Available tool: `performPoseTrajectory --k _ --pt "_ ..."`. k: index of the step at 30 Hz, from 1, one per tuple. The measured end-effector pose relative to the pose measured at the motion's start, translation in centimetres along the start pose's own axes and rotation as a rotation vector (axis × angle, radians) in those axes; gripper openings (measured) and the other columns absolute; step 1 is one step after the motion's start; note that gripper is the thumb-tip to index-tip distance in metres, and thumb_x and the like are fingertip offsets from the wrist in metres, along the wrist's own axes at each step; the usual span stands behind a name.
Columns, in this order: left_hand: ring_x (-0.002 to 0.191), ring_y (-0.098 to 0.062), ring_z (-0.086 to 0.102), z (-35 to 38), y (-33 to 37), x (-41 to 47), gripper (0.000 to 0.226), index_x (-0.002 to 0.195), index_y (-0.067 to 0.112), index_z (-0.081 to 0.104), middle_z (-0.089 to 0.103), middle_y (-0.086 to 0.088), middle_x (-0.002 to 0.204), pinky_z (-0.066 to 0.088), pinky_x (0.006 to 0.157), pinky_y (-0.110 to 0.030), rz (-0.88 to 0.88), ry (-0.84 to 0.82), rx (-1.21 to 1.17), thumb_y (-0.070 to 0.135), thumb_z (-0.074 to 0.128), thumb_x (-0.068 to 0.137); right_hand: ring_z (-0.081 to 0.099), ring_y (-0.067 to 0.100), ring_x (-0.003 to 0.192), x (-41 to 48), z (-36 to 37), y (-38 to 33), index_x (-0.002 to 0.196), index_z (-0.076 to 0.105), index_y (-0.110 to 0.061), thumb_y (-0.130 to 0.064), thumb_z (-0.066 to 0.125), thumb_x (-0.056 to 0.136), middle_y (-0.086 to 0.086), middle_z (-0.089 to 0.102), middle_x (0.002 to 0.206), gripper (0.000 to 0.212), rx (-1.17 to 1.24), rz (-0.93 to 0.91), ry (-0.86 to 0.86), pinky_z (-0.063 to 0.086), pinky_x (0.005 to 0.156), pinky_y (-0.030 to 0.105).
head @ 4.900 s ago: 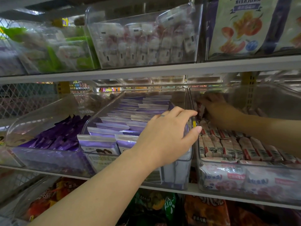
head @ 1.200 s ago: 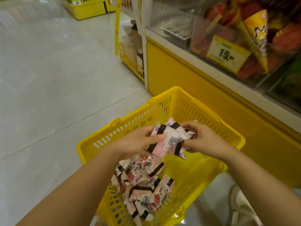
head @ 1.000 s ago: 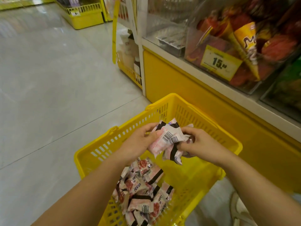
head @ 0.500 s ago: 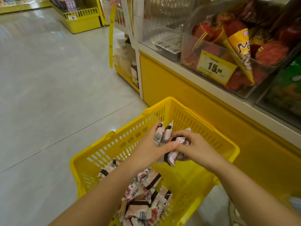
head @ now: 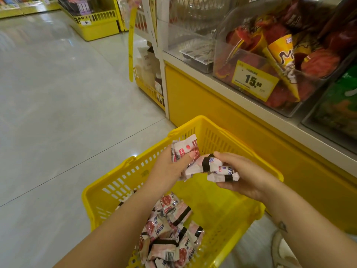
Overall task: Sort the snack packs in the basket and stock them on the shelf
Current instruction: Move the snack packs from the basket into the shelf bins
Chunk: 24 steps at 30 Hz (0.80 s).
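Right now we're mid-sort over the basket (head: 218,138): the left hand (head: 166,173) pinches a small fan of snack packs (head: 184,149), thumb pressed flat on the front one. The other L fingers are hidden behind the wrappers, so we can't tell how they lie. The right hand (head: 251,180) has its fingers curled round a second bunch (head: 214,168), whose black-banded ends stick out toward the L thumb. The two bunches touch or nearly touch betw. the hands; we can't say which. Well below the fingertips, the loose pile (head: 170,235) lies in the basket. We judge this the squaring-up step: packs gathered, faces not yet all one way. The next move prob. calls for merging both bunches into one grip w/ edges aligned, then lifting up & past the R knuckles toward the shelf (head: 251,103). The pinch should be firm, as slick film will likely slide. Hard to make out: how many packs each hand holds, and the wrapper print (blurred). The target bin isn't in view; only a cone-snack bin (head: 251,55) w/ a price tag (head: 255,81) shows beyond the R fingers. The basket's near edge runs off frame.
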<state>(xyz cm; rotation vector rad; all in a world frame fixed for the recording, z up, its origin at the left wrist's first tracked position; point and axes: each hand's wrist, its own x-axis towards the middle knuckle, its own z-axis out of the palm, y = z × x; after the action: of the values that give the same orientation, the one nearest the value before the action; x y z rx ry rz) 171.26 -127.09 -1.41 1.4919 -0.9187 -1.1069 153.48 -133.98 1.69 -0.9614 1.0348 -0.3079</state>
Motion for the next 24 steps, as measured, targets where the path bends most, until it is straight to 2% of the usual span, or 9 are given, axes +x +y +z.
performPoseTrajectory --k 2,5,7,10,12,16,20,22,24 --pt "0.090 -0.009 0.070 0.5 0.1 -0.4 0.047 0.130 0.034 0.047 0.068 0.010 0.107 0.055 0.061 -0.020 0.051 -0.005 -0.019 0.037 0.065 0.086 0.068 0.010 0.060 0.3 0.1 0.3 0.089 0.066 -0.019 -0.039 0.065 0.082 0.000 0.071 0.071 0.022 0.091 0.035 0.029 0.054 0.052 0.024" --pt "0.099 0.012 0.061 0.9 0.0 -1.0 0.081 0.143 0.046 0.021 0.053 0.032 0.119 0.051 0.071 -0.010 0.127 -0.052 -0.033 0.064 0.060 0.074 0.067 0.010 0.054 0.7 0.2 0.5 0.085 0.065 -0.018 -0.042 0.067 0.080 0.001 0.070 0.065 0.025 0.177 0.057 0.094 0.055 0.050 0.024" --pt "0.108 0.011 0.057 1.1 0.0 -1.2 0.099 0.139 0.060 0.007 0.046 0.028 0.131 0.054 0.078 -0.016 0.121 -0.090 -0.022 0.069 0.071 0.064 0.066 0.010 0.053 0.8 0.2 0.6 0.086 0.065 -0.018 -0.045 0.067 0.079 0.001 0.070 0.064 0.028 0.207 0.064 0.132 0.054 0.049 0.025" --pt "0.126 -0.001 0.050 1.4 -0.2 -1.3 0.118 0.132 0.074 -0.002 0.035 0.013 0.149 0.050 0.098 -0.030 0.158 -0.098 0.089 0.051 0.086 0.057 0.064 0.010 0.050 0.9 0.4 0.7 0.087 0.065 -0.017 -0.049 0.066 0.080 0.001 0.070 0.062 0.032 0.188 0.064 0.173 0.051 0.046 0.023" --pt "0.126 0.000 0.049 1.5 -0.4 -1.3 0.116 0.133 0.073 0.001 0.035 0.014 0.148 0.050 0.097 -0.030 0.186 -0.070 0.073 0.045 0.087 0.060 0.064 0.008 0.051 0.8 0.5 0.6 0.089 0.066 -0.019 -0.051 0.064 0.080 0.000 0.070 0.062 0.034 0.137 0.041 0.186 0.051 0.046 0.022" --pt "0.112 0.004 0.058 1.5 -0.2 -0.9 0.098 0.131 0.067 0.021 0.048 0.019 0.133 0.053 0.074 -0.013 0.159 0.012 -0.065 0.046 0.085 0.061 0.071 0.013 0.067 0.6 0.4 0.4 0.095 0.071 -0.022 -0.058 0.055 0.085 0.001 0.076 0.081 0.040 -0.089 -0.065 0.150 0.057 0.060 0.028" --pt "0.101 -0.008 0.068 1.7 0.1 -0.3 0.088 0.134 0.037 0.042 0.067 0.006 0.118 0.055 0.070 -0.019 0.045 0.004 -0.225 0.045 0.081 0.056 0.073 0.023 0.083 -0.2 0.0 -0.5 0.089 0.076 -0.019 -0.057 0.052 0.087 0.006 0.076 0.087 0.045 -0.313 -0.205 0.164 0.055 0.087 0.046" --pt "0.096 -0.011 0.070 1.8 0.3 -0.2 0.067 0.122 0.028 0.055 0.073 0.005 0.106 0.056 0.070 -0.021 0.024 -0.004 -0.261 0.041 0.079 0.060 0.071 0.028 0.086 -0.4 -0.1 -1.0 0.090 0.075 -0.014 -0.057 0.048 0.089 0.010 0.075 0.088 0.051 -0.473 -0.278 0.202 0.053 0.088 0.047" --pt "0.097 -0.018 0.071 1.8 0.3 -0.1 0.058 0.114 0.027 0.059 0.073 0.002 0.106 0.059 0.077 -0.031 0.001 -0.020 -0.304 0.041 0.079 0.061 0.067 0.035 0.089 -0.4 -0.2 -1.1 0.095 0.071 -0.004 -0.052 0.043 0.094 0.020 0.071 0.091 0.055 -0.628 -0.368 0.234 0.052 0.085 0.046"
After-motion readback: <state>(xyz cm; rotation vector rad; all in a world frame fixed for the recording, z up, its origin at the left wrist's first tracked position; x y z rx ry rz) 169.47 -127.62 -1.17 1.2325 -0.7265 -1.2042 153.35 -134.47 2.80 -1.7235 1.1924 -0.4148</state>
